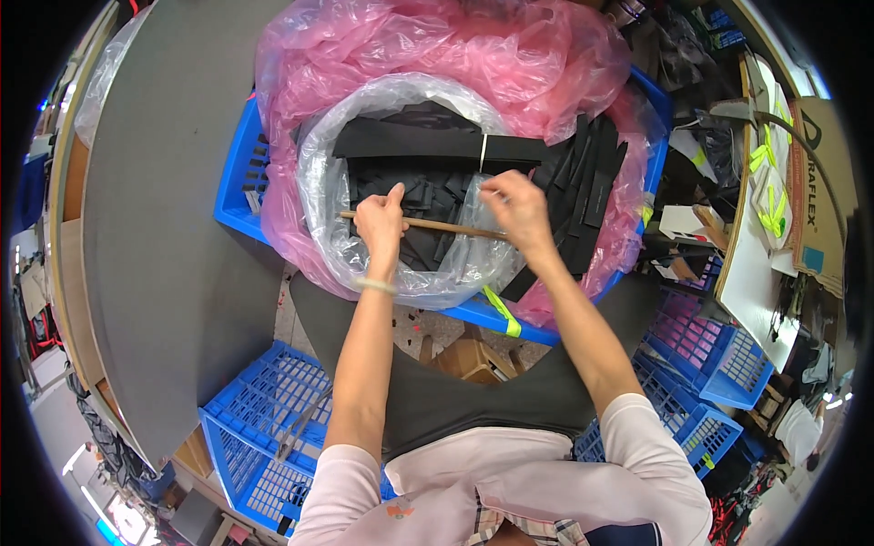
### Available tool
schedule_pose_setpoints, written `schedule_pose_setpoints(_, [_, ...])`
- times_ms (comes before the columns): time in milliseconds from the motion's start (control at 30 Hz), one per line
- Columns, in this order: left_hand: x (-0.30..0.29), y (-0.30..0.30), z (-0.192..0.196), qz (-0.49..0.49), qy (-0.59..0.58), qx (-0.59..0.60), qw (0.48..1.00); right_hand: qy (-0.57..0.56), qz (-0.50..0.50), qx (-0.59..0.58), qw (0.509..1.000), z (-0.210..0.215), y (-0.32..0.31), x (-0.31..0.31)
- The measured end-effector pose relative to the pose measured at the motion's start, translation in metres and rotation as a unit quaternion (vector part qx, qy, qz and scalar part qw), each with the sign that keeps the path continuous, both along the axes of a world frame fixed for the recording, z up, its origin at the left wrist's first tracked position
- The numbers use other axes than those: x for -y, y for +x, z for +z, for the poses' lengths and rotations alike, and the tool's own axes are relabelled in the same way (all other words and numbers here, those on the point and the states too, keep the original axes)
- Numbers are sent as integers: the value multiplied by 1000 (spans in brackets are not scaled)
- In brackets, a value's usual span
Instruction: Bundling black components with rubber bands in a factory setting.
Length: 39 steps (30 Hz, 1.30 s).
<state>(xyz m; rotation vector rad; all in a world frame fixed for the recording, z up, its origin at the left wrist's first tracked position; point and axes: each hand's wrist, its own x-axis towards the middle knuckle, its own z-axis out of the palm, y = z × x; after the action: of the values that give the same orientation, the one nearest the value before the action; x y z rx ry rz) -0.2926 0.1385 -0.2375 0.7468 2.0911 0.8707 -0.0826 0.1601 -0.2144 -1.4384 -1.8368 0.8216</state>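
Head camera: a person's left hand (381, 221) closes around a thin brown wooden stick (439, 225) slanting across the near half of a blue plastic crate (238, 173), while the right hand (519, 205), blurred, is raised by the stick's right end with fingers curled; whether it pinches anything cannot be told. Beneath them, a clear plastic bag (316, 187) gapes open, short flat black pieces (428, 193) heaped inside. A long flat black strip (401, 141) spans the bag's mouth toward the crate's far edge, crossed by a narrow white band (483, 150). Loose long black strips (583, 191) fan out near the crate's right edge, over crumpled pink plastic sheeting (437, 41). The work appears partway: pieces fill some of the bag and one band is in place, while the fanned strips show none. A yellow-green strap (503, 314) hangs at the crate's near edge; a grey desk (164, 227) borders its left.
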Motion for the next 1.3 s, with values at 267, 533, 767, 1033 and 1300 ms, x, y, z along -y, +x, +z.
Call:
schedule_pose_setpoints(267, [-6, 3, -16, 146, 54, 263, 952, -227, -48, -129, 964, -20, -56, 25])
schedule_pose_setpoints(533, [94, 32, 64, 107, 140, 451, 875, -310, -41, -439, 842, 29, -49, 70])
schedule_pose_setpoints(767, [112, 42, 122, 88, 152, 540, 823, -301, -5, -531, 792, 72, -20, 109])
schedule_pose_setpoints(1033, [124, 64, 154, 85, 172, 617, 764, -274, -2, -644, 714, 97, -14, 133])
schedule_pose_setpoints(1300, [137, 77, 166, 102, 189, 573, 791, -142, 2, -444, 885, 131, -8, 141])
